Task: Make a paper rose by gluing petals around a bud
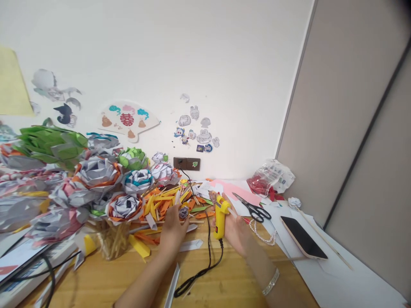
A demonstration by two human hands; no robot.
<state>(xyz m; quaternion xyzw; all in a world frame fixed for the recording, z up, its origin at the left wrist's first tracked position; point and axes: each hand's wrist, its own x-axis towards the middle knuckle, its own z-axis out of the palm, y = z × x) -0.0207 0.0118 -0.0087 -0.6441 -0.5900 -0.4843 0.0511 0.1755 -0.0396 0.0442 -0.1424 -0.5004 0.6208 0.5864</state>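
Observation:
My right hand [236, 233] is closed round a yellow hot glue gun [220, 216], its nozzle tilted up toward the wall and a clear glue stick showing at its rear. A black cord [210, 266] hangs from the handle and loops on the wooden table. To the left, my left hand [173, 224] grips a small rolled paper flower [183, 212], greyish with a bit of yellow at its edge. Its fingers partly hide the flower. Under and behind this hand lie orange and yellow folded paper strips [163, 203].
Finished paper flowers [98, 173] crowd the left side in a clear container [112, 244]. Black scissors [257, 211], a pearl string [265, 235], a phone [303, 237] and a plastic bag [272, 175] lie at right. A socket [186, 163] is on the wall.

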